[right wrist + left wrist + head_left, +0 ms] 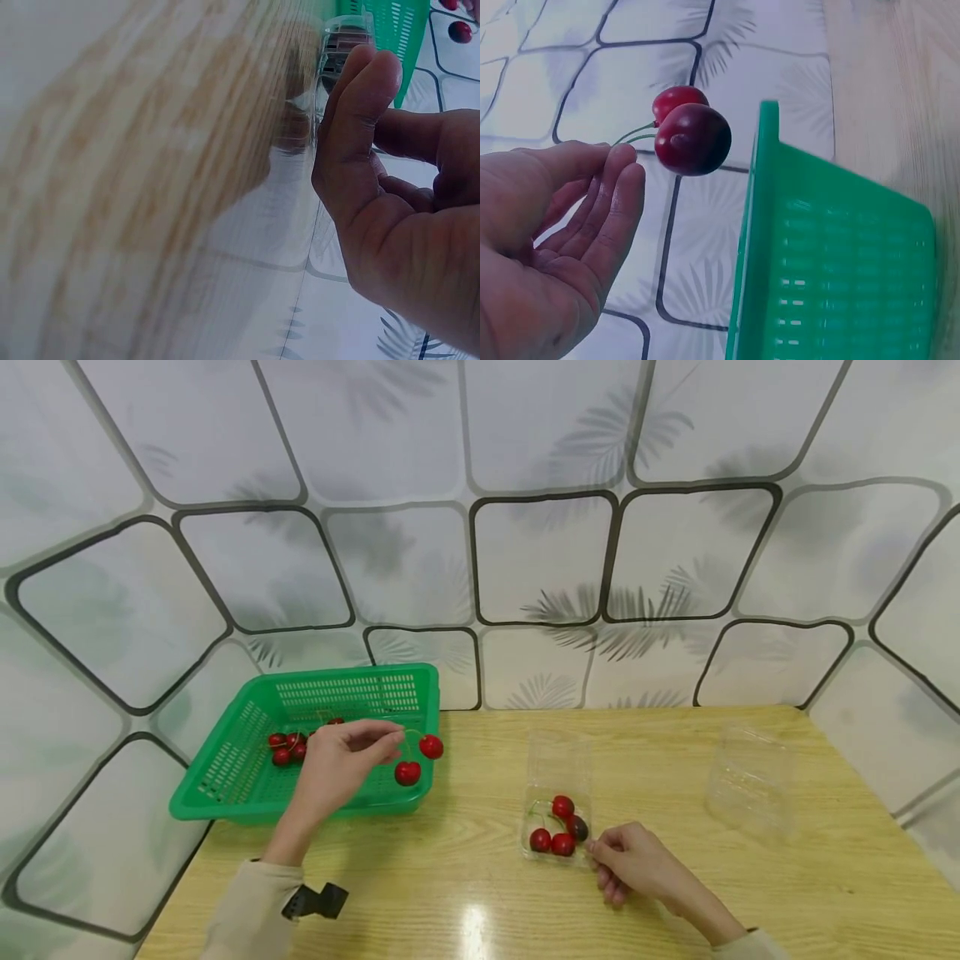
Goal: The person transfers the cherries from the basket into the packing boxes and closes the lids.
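Observation:
My left hand (pixel 333 772) pinches the thin green stems of a pair of red cherries (pixel 408 773) between thumb and fingertips. The cherries dangle by the right rim of a green plastic basket (pixel 225 802); in the left wrist view one cherry (pixel 694 140) looks darker and overlaps the other. At the front right corner of a clear plastic box (pixel 534 752), my right hand (pixel 637 864) grips the edge with thumb and forefinger. The box's lid stands raised at the back. Several cherries (pixel 562 843), one very dark, lie in it.
Inside the basket lies a cluster of cherries (pixel 281 756), partly hidden behind my left hand. Another clear plastic container (pixel 750 785) stands at the right of the wooden table (pixel 465 860). A patterned wall (pixel 540 560) rises along the table's back edge.

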Demonstrator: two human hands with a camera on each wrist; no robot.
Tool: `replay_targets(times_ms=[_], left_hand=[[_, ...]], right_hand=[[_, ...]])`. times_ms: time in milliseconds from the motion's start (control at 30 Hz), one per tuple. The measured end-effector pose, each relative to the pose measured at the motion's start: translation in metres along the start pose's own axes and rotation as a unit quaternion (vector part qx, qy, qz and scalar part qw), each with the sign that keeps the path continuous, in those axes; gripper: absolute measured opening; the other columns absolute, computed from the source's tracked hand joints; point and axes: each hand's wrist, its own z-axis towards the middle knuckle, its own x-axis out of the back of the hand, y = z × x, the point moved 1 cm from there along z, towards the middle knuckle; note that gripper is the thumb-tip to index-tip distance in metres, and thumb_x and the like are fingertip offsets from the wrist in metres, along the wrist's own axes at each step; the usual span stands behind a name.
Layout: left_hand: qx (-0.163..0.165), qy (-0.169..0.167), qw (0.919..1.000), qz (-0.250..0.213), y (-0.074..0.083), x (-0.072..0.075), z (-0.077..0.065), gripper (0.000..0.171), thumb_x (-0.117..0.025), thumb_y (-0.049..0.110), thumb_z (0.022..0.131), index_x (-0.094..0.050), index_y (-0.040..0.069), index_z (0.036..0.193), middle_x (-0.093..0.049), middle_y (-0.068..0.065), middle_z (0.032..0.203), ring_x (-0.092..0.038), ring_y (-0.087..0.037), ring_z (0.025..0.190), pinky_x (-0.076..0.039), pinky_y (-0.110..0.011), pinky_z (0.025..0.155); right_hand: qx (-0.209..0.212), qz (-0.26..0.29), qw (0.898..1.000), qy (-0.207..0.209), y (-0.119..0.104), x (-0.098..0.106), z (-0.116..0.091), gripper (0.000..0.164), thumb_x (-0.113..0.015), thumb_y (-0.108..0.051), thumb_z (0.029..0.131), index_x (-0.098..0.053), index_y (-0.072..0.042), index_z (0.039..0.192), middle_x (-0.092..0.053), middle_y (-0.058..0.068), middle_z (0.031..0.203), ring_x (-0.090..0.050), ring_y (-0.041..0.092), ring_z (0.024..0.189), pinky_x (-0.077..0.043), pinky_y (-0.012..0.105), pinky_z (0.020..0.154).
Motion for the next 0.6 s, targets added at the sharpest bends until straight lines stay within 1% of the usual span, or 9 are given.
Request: replay_targets(times_ms=[100, 200, 233, 300, 367, 467, 533, 600], left_hand=[[-0.008, -0.001, 0.9999, -0.007, 0.007, -0.007, -0.002, 0.02, -0.074, 0.029, 0.096, -0.08, 0.015, 0.108, -0.08, -0.006, 0.093, -0.077, -0.015, 0.082, -0.06, -0.029, 0.074], [-0.02, -0.01, 0.9996, -0.016, 0.013, -0.017, -0.006, 0.016, -0.074, 0.026, 0.096, -0.079, 0.015, 0.107, -0.079, -0.004, 0.09, -0.076, -0.014, 0.08, -0.058, -0.027, 0.07], [-0.022, -0.013, 0.9995, -0.017, 0.015, -0.021, -0.007, 0.015, -0.074, 0.026, 0.096, -0.079, 0.016, 0.106, -0.079, -0.003, 0.09, -0.075, -0.011, 0.08, -0.058, -0.026, 0.069], [-0.028, -0.021, 0.9991, -0.025, 0.019, -0.027, -0.011, 0.013, -0.074, 0.024, 0.096, -0.079, 0.017, 0.105, -0.079, -0.003, 0.091, -0.075, -0.013, 0.08, -0.058, -0.025, 0.069], [-0.031, -0.028, 0.9987, -0.03, 0.022, -0.033, -0.014, 0.011, -0.075, 0.022, 0.095, -0.078, 0.019, 0.105, -0.079, -0.002, 0.091, -0.075, -0.013, 0.08, -0.057, -0.025, 0.069], [-0.035, -0.033, 0.9982, -0.037, 0.027, -0.039, -0.017, 0.01, -0.075, 0.02, 0.095, -0.078, 0.019, 0.104, -0.08, -0.003, 0.092, -0.075, -0.013, 0.079, -0.057, -0.025, 0.068], [-0.037, -0.032, 0.9981, -0.038, 0.029, -0.041, -0.018, 0.009, -0.075, 0.019, 0.095, -0.078, 0.018, 0.103, -0.079, -0.002, 0.091, -0.074, -0.01, 0.078, -0.057, -0.025, 0.067], [-0.041, -0.035, 0.9977, -0.041, 0.029, -0.044, -0.018, 0.008, -0.075, 0.018, 0.095, -0.078, 0.017, 0.103, -0.079, -0.003, 0.092, -0.074, -0.012, 0.078, -0.057, -0.025, 0.067]], right_hand=[[0.002, 0.0, 1.0, 0.001, -0.001, 0.0, 0.0, 0.033, -0.054, -0.022, 0.107, -0.065, 0.003, 0.087, -0.064, 0.003, 0.068, -0.063, 0.011, 0.056, -0.057, 0.027, 0.053], [0.003, -0.001, 1.0, 0.002, -0.002, 0.001, -0.001, 0.034, -0.054, -0.022, 0.107, -0.065, 0.003, 0.088, -0.064, 0.004, 0.069, -0.063, 0.011, 0.056, -0.057, 0.027, 0.053], [0.003, -0.001, 1.0, 0.002, -0.002, 0.001, -0.001, 0.034, -0.054, -0.023, 0.107, -0.065, 0.003, 0.088, -0.065, 0.004, 0.069, -0.063, 0.011, 0.056, -0.057, 0.027, 0.053], [0.002, -0.002, 1.0, 0.002, -0.002, 0.002, -0.001, 0.034, -0.054, -0.023, 0.107, -0.065, 0.003, 0.088, -0.065, 0.004, 0.069, -0.063, 0.011, 0.056, -0.057, 0.027, 0.053], [0.001, -0.002, 1.0, 0.002, -0.002, 0.001, 0.0, 0.034, -0.054, -0.023, 0.107, -0.065, 0.003, 0.088, -0.064, 0.004, 0.068, -0.063, 0.011, 0.056, -0.057, 0.027, 0.053], [0.0, 0.0, 1.0, 0.002, -0.001, 0.001, 0.0, 0.034, -0.054, -0.022, 0.107, -0.065, 0.003, 0.088, -0.064, 0.003, 0.068, -0.063, 0.011, 0.056, -0.057, 0.026, 0.052], [0.0, 0.001, 1.0, 0.001, 0.0, 0.0, 0.0, 0.034, -0.054, -0.023, 0.107, -0.065, 0.003, 0.088, -0.064, 0.003, 0.068, -0.063, 0.01, 0.056, -0.057, 0.026, 0.052], [0.0, 0.001, 1.0, 0.001, 0.0, -0.001, 0.001, 0.033, -0.054, -0.022, 0.107, -0.065, 0.002, 0.087, -0.064, 0.003, 0.068, -0.063, 0.01, 0.056, -0.057, 0.026, 0.052]])
